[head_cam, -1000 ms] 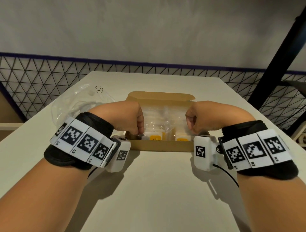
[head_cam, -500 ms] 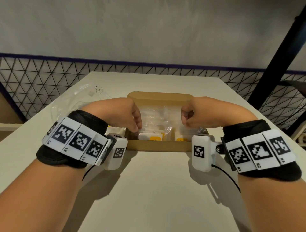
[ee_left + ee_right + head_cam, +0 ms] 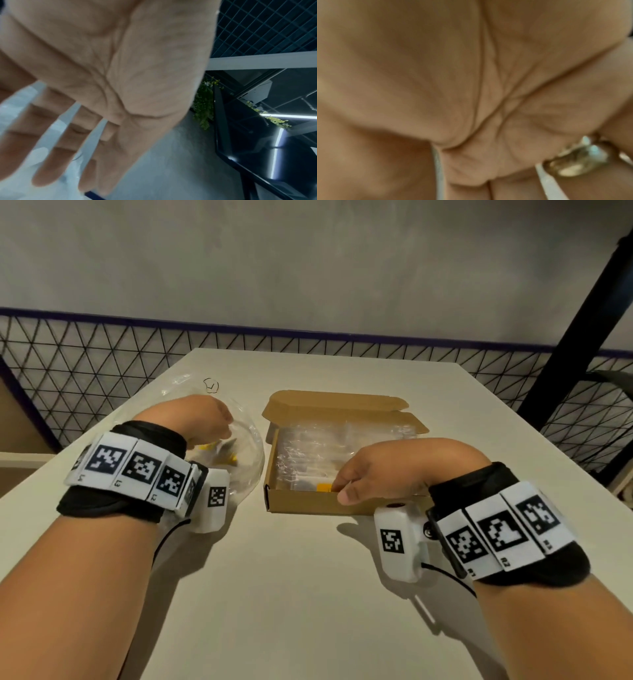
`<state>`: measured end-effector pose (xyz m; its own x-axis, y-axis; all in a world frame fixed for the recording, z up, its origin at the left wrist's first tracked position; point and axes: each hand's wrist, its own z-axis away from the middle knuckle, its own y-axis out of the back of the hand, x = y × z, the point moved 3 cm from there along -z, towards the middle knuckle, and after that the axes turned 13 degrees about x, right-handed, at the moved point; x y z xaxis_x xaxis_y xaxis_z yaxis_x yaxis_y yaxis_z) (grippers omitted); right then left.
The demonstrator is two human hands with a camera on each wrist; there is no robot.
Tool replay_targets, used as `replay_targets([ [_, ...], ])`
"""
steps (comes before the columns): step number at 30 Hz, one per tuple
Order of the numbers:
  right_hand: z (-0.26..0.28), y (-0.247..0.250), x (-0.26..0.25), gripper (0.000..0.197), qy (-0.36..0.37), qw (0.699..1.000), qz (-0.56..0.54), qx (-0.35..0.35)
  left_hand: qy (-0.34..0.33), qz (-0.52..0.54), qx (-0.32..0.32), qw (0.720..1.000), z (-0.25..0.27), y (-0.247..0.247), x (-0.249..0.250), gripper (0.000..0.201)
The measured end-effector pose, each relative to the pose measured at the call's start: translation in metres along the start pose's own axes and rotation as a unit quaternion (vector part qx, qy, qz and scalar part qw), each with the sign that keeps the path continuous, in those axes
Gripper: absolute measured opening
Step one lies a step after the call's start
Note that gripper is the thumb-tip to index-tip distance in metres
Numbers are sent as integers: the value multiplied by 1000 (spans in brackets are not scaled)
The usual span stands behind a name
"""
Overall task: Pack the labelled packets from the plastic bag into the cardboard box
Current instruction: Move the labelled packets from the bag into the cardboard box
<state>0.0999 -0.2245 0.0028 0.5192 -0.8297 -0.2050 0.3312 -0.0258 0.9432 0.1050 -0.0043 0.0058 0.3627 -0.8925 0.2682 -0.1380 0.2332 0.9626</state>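
An open cardboard box (image 3: 301, 505) lies mid-table, its lid flap (image 3: 335, 402) folded back. Clear packets (image 3: 308, 453) with yellow labels fill it. A clear plastic bag (image 3: 248, 470) lies left of the box, with yellow-labelled packets (image 3: 222, 453) inside. My left hand (image 3: 226, 433) hovers over the bag. In the left wrist view the left hand (image 3: 102, 67) shows spread, straight fingers (image 3: 56, 155) holding nothing. My right hand (image 3: 342, 489) is at the box's front wall, thumb outside and fingers curled inside on the packets. The right wrist view shows only the palm (image 3: 471, 81) and a ring (image 3: 578, 161).
The pale table (image 3: 308, 594) has bare surface in front of the box. A black wire-mesh fence (image 3: 102, 364) runs behind the table's far edge. A dark slanted post (image 3: 575, 337) stands at the right, past the table's right edge.
My left hand has left the box and moved left over the plastic bag. My right hand has dropped to the box's front wall.
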Motion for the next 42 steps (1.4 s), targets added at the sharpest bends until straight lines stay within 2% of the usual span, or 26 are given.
replay_targets([
  [5, -2, -2, 0, 35, -9, 1000, 15, 4, -19, -48, -97, 994, 3, -9, -2, 38],
  [9, -1, 0, 0, 35, -7, 1000, 14, 6, -43, -81, -150, 984, 5, -14, -1, 37],
  [12, -1, 2, 1, 34, -6, 1000, 3, 12, -58, -122, -178, 975, 5, -20, 1, 38],
  [19, 0, 6, 4, 38, -12, 999, -12, 33, -79, -213, -181, 957, -5, -24, -9, 35],
  [24, 0, 7, 4, 38, -13, 999, -25, 39, -73, -224, -157, 959, -10, -25, -13, 26],
  [30, 2, 12, 8, 36, -12, 997, -48, 65, -31, -167, -133, 976, -8, -21, -8, 37],
  [33, 3, 15, 9, 35, -5, 995, -60, 79, -41, -155, -105, 981, -7, -12, -7, 38],
  [37, 3, 20, 12, 32, 7, 990, -83, 116, -75, -109, -22, 991, -8, 10, -6, 28],
  [40, 3, 25, 15, 30, 8, 982, -103, 156, -88, -29, 52, 994, -1, 26, 2, 42],
  [42, 2, 28, 17, 29, 5, 971, -130, 201, -124, 22, 89, 988, 7, 32, 13, 50],
])
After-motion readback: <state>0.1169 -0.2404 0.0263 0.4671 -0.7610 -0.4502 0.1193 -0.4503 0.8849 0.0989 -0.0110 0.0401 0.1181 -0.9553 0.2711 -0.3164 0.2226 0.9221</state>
